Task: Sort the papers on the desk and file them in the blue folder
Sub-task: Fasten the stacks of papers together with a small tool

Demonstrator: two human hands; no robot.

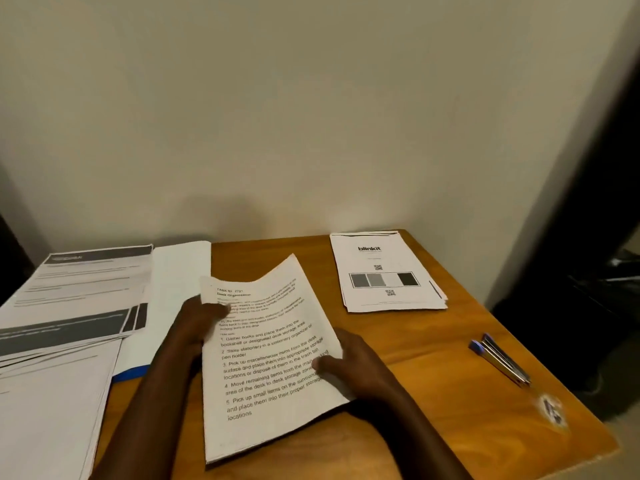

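A printed sheet of numbered task text (270, 386) is lifted above the wooden desk (433, 393), tilted and curling at the top. My left hand (197, 323) grips its left edge, thumb on the front. My right hand (353, 362) pinches its right edge, thumb over the print. A blue folder (133, 373) lies at the left, mostly covered by white paper, only a blue corner showing. Over it spreads a pile of papers with dark grey bands (72, 306). A small stack headed "blinkit" (389, 271) lies at the back right.
Two or three pens with blue caps (498, 358) lie near the desk's right edge. A worn patch (552, 410) marks the front right corner. A plain wall stands right behind the desk; dark furniture sits to the right.
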